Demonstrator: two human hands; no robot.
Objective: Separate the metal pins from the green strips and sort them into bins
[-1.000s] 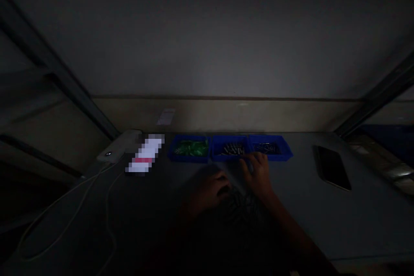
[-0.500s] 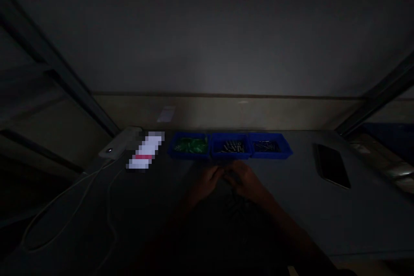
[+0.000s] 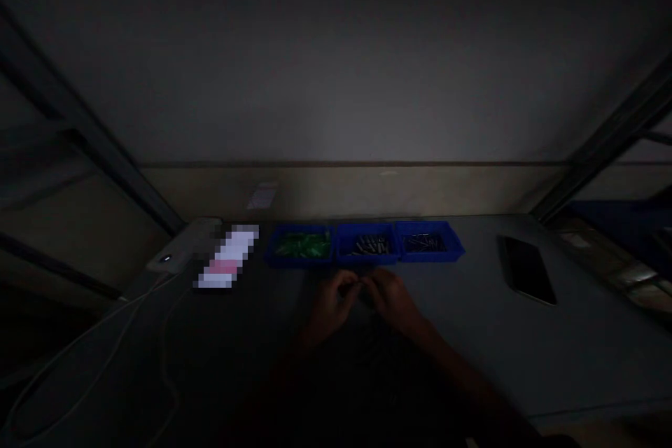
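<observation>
In the dim head view, my left hand [image 3: 334, 299] and my right hand [image 3: 389, 296] meet fingertip to fingertip just in front of the bins. Both are closed in a pinch; whatever lies between the fingers is too small and dark to name. Beyond them stand three blue bins side by side: the left bin [image 3: 269, 256] holds green pieces [image 3: 304, 245], the middle bin [image 3: 367, 260] short metal cylinders [image 3: 374, 245], and the right bin [image 3: 456, 246] thin dark metal pieces [image 3: 425, 243]. Dark small parts lie on the table below my hands, barely visible.
A power strip [image 3: 176, 252] with pale cables [image 3: 165, 350] lies at the left, beside a bright pixelated screen [image 3: 231, 252]. On the right of the grey table [image 3: 472, 336] rests a dark phone-like slab [image 3: 528, 269]. Metal frame posts [image 3: 582, 161] flank the back panel [image 3: 346, 84].
The view has shifted slightly, so the bins and slab appear a little further left. My hands stay together, with their fingers now drawn closer at the tips.
</observation>
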